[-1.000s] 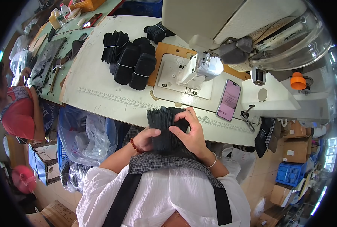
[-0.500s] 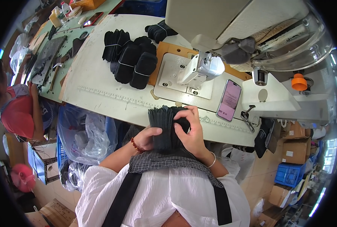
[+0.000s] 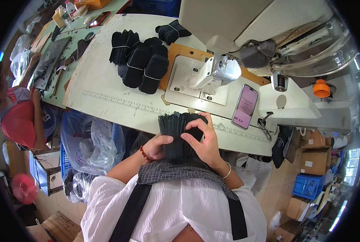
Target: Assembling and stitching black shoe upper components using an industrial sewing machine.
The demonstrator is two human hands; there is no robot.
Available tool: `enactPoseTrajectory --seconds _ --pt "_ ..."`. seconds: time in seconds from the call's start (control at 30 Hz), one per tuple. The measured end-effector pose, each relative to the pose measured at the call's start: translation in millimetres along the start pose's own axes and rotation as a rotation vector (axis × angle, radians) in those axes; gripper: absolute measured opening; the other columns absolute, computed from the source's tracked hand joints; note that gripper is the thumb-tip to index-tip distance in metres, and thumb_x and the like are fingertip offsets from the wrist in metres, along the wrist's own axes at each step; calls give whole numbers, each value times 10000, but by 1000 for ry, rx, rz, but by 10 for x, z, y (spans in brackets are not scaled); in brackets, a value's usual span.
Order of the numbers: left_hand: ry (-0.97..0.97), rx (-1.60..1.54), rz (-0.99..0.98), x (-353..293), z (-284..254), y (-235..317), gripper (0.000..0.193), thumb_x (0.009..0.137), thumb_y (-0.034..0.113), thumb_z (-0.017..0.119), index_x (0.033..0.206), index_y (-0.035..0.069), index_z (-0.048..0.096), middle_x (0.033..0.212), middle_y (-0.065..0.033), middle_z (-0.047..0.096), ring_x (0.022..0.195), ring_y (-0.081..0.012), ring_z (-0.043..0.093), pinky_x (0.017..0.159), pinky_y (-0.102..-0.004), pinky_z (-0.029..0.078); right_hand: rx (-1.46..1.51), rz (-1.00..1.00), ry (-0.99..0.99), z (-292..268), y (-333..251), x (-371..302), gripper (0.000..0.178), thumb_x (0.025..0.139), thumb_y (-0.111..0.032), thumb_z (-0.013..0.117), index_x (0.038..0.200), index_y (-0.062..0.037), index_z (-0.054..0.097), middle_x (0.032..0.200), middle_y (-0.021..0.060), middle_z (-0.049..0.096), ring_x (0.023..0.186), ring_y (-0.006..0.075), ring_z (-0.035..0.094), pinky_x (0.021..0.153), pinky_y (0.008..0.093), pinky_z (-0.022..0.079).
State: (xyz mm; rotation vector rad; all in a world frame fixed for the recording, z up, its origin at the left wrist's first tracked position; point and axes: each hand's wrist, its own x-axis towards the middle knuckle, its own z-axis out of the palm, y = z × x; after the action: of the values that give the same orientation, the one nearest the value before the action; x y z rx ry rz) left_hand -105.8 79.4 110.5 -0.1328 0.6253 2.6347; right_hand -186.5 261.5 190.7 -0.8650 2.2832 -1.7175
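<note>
Near the surface [image 3: 97, 78], my left fingers [image 3: 164, 140] and right fingers [image 3: 200, 123], part-curled, grip black fabric pieces [image 3: 172, 135]; slackening could spill them.

Bright, fairly even light covers the white counter [image 3: 93, 74] mid-frame, with soft shading. The white paned window [image 3: 352, 159] at the right edge is overexposed. Glints mark the crumpled clear plastic bag [image 3: 101, 147] at left; the stack of black fabric pieces [image 3: 172, 135] loses detail. Fisheye distortion bends straight edges; black vignetting swallows the corners.
</note>
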Motion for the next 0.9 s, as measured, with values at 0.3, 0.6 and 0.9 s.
enactPoseTrajectory --seconds 0.3,0.6,0.9 --pt "-14 -19 -3 1 22 7 705 877 235 717 1477 45 400 1413 -118 537 1285 -256 559 1102 -441 457 20 39 -21 11 -4 -5 186 819 -95 777 951 -72 649 1119 128 517 1214 318 464 1046 406 374" --pt "54 -21 41 0 119 11 656 854 205 706 1425 19 440 1311 -142 605 1184 -277 636 1037 -461 524 -84 -43 23 27 49 -22 172 805 -54 750 954 -70 666 1173 164 511 1255 345 437 1046 428 381" --pt "42 -10 44 -2 74 0 688 829 217 727 1422 23 439 1322 -139 590 1195 -276 622 1039 -449 521 -101 -16 13 5 4 -20 243 789 -182 839 940 -90 673 1103 103 585 1264 349 435 1040 440 391"
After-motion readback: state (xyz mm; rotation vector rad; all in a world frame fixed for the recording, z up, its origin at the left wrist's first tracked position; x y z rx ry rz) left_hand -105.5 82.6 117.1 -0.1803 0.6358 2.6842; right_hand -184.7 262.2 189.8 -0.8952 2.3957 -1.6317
